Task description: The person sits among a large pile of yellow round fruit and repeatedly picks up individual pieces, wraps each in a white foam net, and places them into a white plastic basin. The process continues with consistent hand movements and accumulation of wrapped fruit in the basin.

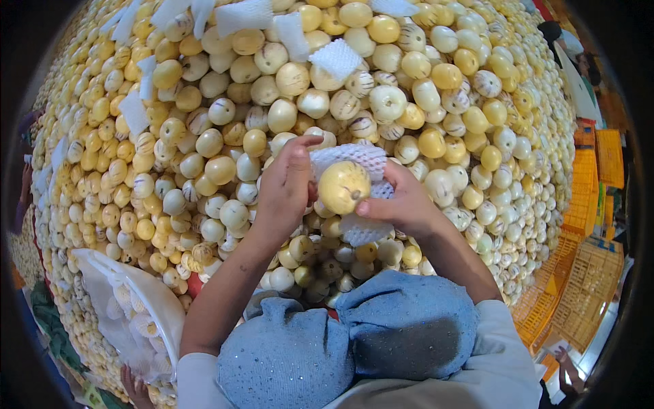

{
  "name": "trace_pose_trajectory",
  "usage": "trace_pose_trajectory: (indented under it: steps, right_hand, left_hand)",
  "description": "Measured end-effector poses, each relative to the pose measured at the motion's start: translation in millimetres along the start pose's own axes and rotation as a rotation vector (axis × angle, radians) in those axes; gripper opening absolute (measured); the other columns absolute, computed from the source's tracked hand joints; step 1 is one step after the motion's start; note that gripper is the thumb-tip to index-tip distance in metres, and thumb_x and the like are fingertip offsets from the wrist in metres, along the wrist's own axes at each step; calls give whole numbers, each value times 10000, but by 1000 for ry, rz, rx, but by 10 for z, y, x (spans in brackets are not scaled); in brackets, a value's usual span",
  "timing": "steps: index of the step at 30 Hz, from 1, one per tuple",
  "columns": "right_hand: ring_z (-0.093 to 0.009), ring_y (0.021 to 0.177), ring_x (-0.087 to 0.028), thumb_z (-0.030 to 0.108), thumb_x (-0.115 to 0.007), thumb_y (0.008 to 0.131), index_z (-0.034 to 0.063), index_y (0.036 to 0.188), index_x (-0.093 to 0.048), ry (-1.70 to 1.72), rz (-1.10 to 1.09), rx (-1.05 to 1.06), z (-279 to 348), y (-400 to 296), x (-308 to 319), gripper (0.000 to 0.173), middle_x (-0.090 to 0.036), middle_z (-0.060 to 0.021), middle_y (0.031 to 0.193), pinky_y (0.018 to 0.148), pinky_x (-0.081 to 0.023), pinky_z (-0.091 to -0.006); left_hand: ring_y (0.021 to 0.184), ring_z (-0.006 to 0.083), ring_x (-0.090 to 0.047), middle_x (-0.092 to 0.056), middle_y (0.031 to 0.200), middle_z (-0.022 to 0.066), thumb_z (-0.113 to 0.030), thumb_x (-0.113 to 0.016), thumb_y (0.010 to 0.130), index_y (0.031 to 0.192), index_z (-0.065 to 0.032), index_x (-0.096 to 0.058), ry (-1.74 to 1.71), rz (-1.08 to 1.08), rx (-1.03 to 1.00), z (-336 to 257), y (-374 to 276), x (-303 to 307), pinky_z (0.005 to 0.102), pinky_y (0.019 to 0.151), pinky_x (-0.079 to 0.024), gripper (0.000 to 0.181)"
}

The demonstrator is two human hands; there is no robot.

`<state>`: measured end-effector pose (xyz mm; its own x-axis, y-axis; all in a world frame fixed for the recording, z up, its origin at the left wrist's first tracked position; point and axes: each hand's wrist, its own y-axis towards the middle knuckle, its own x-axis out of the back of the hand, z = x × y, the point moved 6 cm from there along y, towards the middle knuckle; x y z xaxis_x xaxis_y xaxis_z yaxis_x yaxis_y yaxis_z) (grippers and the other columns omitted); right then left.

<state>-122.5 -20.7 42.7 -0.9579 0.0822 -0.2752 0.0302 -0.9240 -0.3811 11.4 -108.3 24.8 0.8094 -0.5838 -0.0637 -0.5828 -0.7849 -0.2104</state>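
Observation:
A yellow pepino melon [344, 187] with faint purple streaks is in front of me, stem scar towards me. My right hand [406, 199] has its thumb against the fruit's lower right side, and its fingers hold a white foam net sleeve [352, 156] behind the fruit. My left hand [286, 186] is at the left edge of that sleeve, index finger stretched out above it. Its other fingers are curled close to the fruit; whether they grip the net is hidden. Another white foam net piece [365, 228] hangs or lies just below the right hand.
A huge heap of pepino melons [219, 170] surrounds my hands, with loose foam nets [336, 58] scattered on top. At lower left, a white bag-lined container [122, 301] holds netted fruit; another person's hand [135, 386] is beside it. Orange plastic crates [587, 286] stand at right.

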Motion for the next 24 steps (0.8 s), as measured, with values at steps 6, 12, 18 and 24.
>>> trace_pose_trajectory:
  steps: [6, 12, 18, 24]
  right_hand:
    - [-308, 1129, -509, 128, -692, 696, 86, 1221, -535, -682, -79, 288, 109, -3, -88, 549, -546, -149, 1196, 987, -373, -374]
    - [-251, 1021, -574, 218, -788, 651, 49, 1221, -513, -688, -174, 129, 282, -72, -55, 655, -594, -128, 1069, 897, -448, -356]
    - [-177, 1049, -542, 298, -815, 676, 19, 1317, -409, -327, -126, 81, 134, -47, -72, 808, -555, -116, 1188, 912, -437, -330]
    - [-154, 1064, -533, 343, -786, 720, 27, 1290, -442, -134, 66, -34, 76, 125, -342, 737, -561, -87, 1173, 928, -429, -298]
  left_hand:
    - [763, 96, -558, -587, 908, 56, -385, -523, 934, 1227, 31, -459, -304, 278, 181, -15, -340, -13, 236, 709, -467, 513]
    - [1058, 145, -534, -533, 1169, 74, -175, -734, 765, 1283, -17, -430, -228, 242, -28, -261, -313, 67, 290, 914, -440, 621]
    - [1060, 272, -490, -526, 1109, 126, -7, -726, 605, 1254, -104, -522, 240, 96, -450, -519, -301, 145, 365, 925, -400, 687]
    - [984, 290, -483, -525, 1114, 133, -66, -750, 595, 1262, -98, -524, 825, 42, -729, -636, -431, 72, 367, 872, -395, 706]
